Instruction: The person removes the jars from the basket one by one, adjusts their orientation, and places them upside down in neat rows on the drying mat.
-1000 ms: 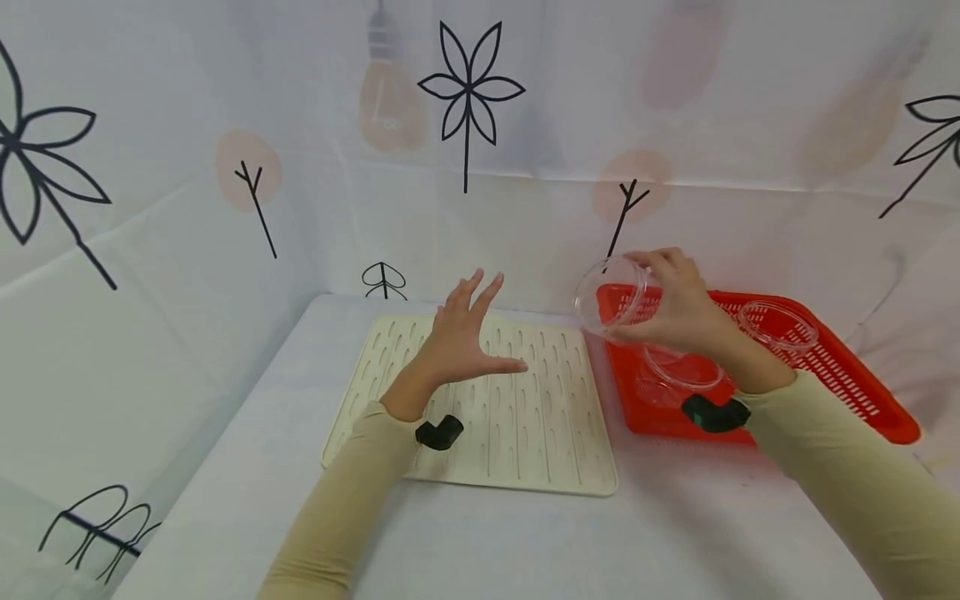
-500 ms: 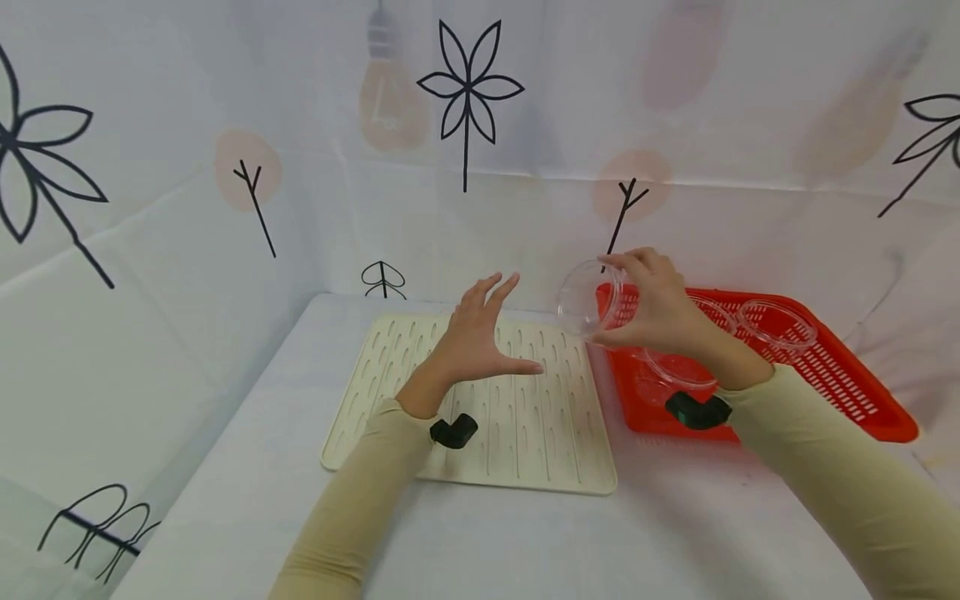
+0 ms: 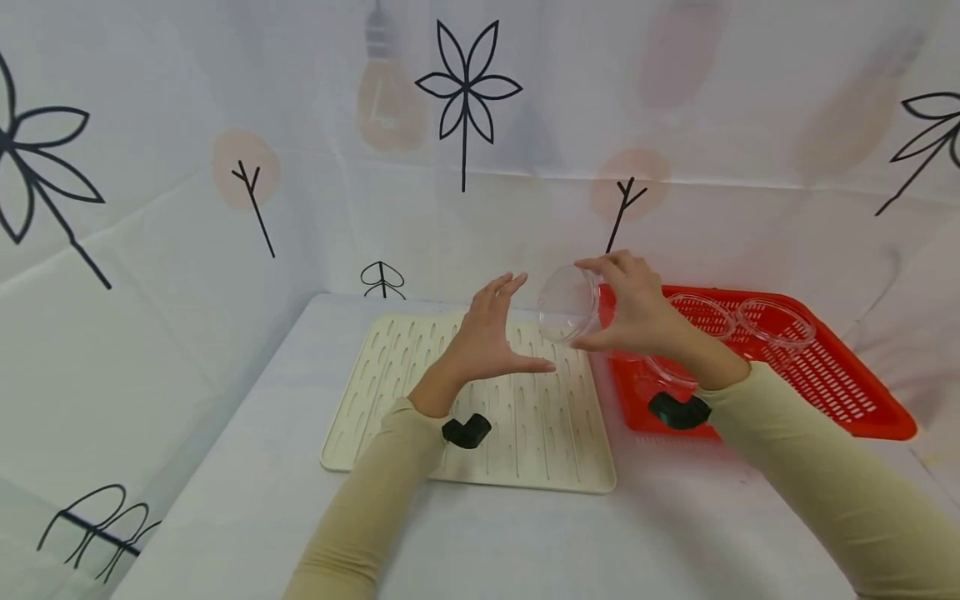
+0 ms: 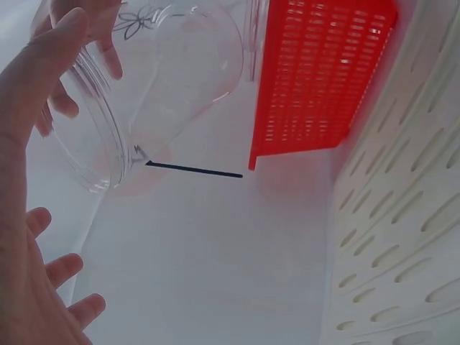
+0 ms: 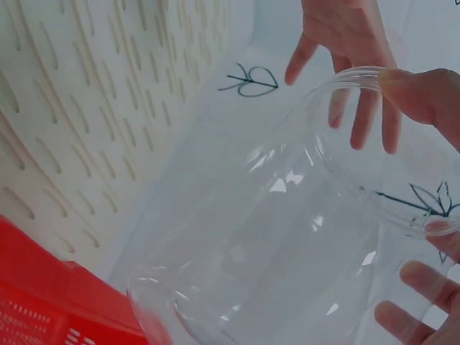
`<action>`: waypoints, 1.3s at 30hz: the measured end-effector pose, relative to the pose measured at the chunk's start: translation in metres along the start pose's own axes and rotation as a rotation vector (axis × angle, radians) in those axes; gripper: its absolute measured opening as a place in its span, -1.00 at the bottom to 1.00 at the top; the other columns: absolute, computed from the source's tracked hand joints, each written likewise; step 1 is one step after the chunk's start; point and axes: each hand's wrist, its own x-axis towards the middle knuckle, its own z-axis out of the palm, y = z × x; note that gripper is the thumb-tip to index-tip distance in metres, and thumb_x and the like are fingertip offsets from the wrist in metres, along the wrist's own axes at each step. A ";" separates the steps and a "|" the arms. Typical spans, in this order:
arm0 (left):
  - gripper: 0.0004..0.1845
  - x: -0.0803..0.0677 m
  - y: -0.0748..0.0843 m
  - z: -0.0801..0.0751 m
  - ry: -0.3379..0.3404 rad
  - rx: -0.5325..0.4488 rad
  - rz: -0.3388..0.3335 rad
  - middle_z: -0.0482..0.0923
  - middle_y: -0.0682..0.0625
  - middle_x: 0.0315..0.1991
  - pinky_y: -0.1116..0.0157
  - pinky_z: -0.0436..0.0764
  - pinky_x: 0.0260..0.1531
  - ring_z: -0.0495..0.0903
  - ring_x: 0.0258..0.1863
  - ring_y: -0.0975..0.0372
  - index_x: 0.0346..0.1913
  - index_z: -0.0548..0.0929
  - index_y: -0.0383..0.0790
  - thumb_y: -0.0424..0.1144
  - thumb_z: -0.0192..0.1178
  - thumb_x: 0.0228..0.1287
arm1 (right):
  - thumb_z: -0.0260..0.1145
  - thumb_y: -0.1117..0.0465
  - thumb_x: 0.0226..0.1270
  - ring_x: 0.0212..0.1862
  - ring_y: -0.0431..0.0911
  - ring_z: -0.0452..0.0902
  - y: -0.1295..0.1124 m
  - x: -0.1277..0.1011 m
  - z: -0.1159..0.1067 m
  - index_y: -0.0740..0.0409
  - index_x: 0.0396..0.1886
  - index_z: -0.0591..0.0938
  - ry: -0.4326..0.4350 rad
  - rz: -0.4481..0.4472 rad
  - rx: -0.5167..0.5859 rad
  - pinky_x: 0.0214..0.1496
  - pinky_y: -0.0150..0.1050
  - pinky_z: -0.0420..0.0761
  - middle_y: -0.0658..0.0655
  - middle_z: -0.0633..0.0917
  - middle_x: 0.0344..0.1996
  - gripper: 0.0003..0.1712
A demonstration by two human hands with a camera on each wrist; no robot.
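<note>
The right hand point(image 3: 637, 312) holds a clear plastic cup point(image 3: 567, 304) up in the air. The cup is tipped on its side, with its open end facing the other hand. The thumb and fingers of the right hand are curled around the cup's rim and pinch it. In the right wrist view you can see a fingertip point(image 5: 420, 90) pressed on the top of the rim.

The cup hangs over the right edge of the cream mat point(image 3: 420, 400), the edge next to the red tray point(image 3: 847, 392). It does not touch the mat.

The left hand point(image 3: 491, 342) is over the mat too, just left of the cup. Its fingers are straight and spread apart, with the thumb sticking out toward the cup. It holds nothing. It is very near the cup's open end, but I cannot tell if it touches it.

The mat lies flat on the white table point(image 3: 247, 492) and has rows of small slots. The red tray sits to the right of the mat, right beside it. More clear cups point(image 3: 776, 325) lie in the tray. Both arms wear tan sleeves point(image 3: 375, 508), and each wrist has a small black camera point(image 3: 467, 431) on it. Behind the mat hangs a white cloth with black flowers point(image 3: 467, 83) drawn on it.
</note>
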 end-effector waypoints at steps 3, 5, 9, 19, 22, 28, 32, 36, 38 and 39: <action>0.26 0.002 0.002 0.001 0.000 -0.015 0.010 -0.11 0.05 0.43 -0.05 0.19 0.22 -0.14 0.39 0.16 0.45 -0.07 0.10 0.32 0.43 -0.33 | 0.63 0.12 -0.33 0.10 0.17 0.17 -0.002 0.001 0.002 0.16 0.24 0.36 -0.010 -0.014 0.000 -0.02 0.22 0.26 0.28 0.34 0.07 0.02; 0.25 0.003 0.003 0.001 0.004 -0.023 0.021 -0.07 0.04 0.41 -0.02 0.20 0.22 -0.12 0.38 0.17 0.44 -0.04 0.05 0.31 0.43 -0.33 | 0.63 0.12 -0.33 0.12 0.18 0.16 -0.003 0.002 0.003 0.15 0.24 0.36 -0.019 -0.020 0.008 -0.01 0.24 0.27 0.29 0.34 0.09 0.02; 0.23 0.003 0.004 0.001 0.005 -0.045 0.038 0.01 0.04 0.38 0.03 0.23 0.21 -0.07 0.36 0.18 0.43 -0.01 -0.02 0.25 0.46 -0.32 | 0.63 0.12 -0.32 0.12 0.18 0.15 -0.005 0.002 0.005 0.13 0.24 0.36 -0.034 -0.036 0.031 -0.01 0.23 0.26 0.28 0.33 0.09 0.01; 0.14 0.003 0.003 0.000 0.004 -0.113 0.080 0.19 -0.03 0.28 0.06 0.33 0.13 0.10 0.28 0.15 0.41 0.07 -0.15 0.13 0.47 -0.23 | 0.63 0.10 -0.34 0.11 0.15 0.14 -0.010 0.001 0.010 0.14 0.23 0.37 -0.050 -0.083 0.066 -0.01 0.19 0.28 0.24 0.33 0.09 0.02; 0.13 0.003 0.002 -0.001 0.001 -0.117 0.104 0.24 -0.02 0.24 0.09 0.37 0.09 0.19 0.21 0.14 0.40 0.08 -0.17 0.11 0.47 -0.23 | 0.64 0.10 -0.36 0.11 0.14 0.14 -0.011 0.001 0.012 0.15 0.23 0.38 -0.045 -0.111 0.075 -0.02 0.17 0.28 0.23 0.34 0.08 0.03; 0.14 0.003 0.002 -0.002 -0.021 -0.162 0.135 0.22 0.01 0.20 0.18 0.44 -0.03 0.29 0.09 0.20 0.43 0.02 -0.09 0.06 0.48 -0.21 | 0.64 0.09 -0.37 0.11 0.14 0.14 -0.012 0.001 0.012 0.14 0.23 0.38 -0.052 -0.129 0.077 -0.02 0.15 0.28 0.22 0.33 0.09 0.03; 0.15 0.002 0.002 -0.002 -0.035 -0.217 0.145 0.19 0.01 0.16 0.19 0.50 -0.13 0.29 0.00 0.24 0.44 0.00 0.00 0.01 0.49 -0.21 | 0.65 0.09 -0.38 0.10 0.13 0.15 -0.012 0.001 0.012 0.14 0.23 0.38 -0.061 -0.144 0.084 -0.02 0.13 0.28 0.22 0.34 0.07 0.04; 0.11 0.001 0.002 -0.003 -0.038 -0.218 0.149 0.18 0.00 0.14 0.21 0.50 -0.15 0.29 -0.02 0.22 0.42 0.05 -0.01 0.01 0.50 -0.21 | 0.66 0.04 -0.40 0.10 0.13 0.16 -0.011 0.000 0.012 0.13 0.24 0.37 -0.070 -0.160 0.088 0.01 0.12 0.24 0.21 0.34 0.07 0.08; 0.10 0.001 0.002 -0.003 -0.038 -0.214 0.142 0.19 -0.01 0.13 0.26 0.48 -0.16 0.30 -0.03 0.22 0.41 0.06 -0.03 0.02 0.50 -0.22 | 0.67 0.00 -0.41 0.11 0.12 0.15 -0.010 0.000 0.013 0.12 0.25 0.36 -0.070 -0.161 0.094 0.04 0.14 0.21 0.21 0.33 0.08 0.10; 0.10 0.000 0.002 -0.004 -0.038 -0.219 0.135 0.19 -0.01 0.13 0.27 0.48 -0.16 0.31 -0.03 0.21 0.40 0.07 -0.04 0.01 0.50 -0.22 | 0.67 -0.02 -0.42 0.11 0.12 0.15 -0.009 0.000 0.013 0.12 0.26 0.36 -0.067 -0.163 0.102 0.05 0.15 0.19 0.22 0.33 0.08 0.12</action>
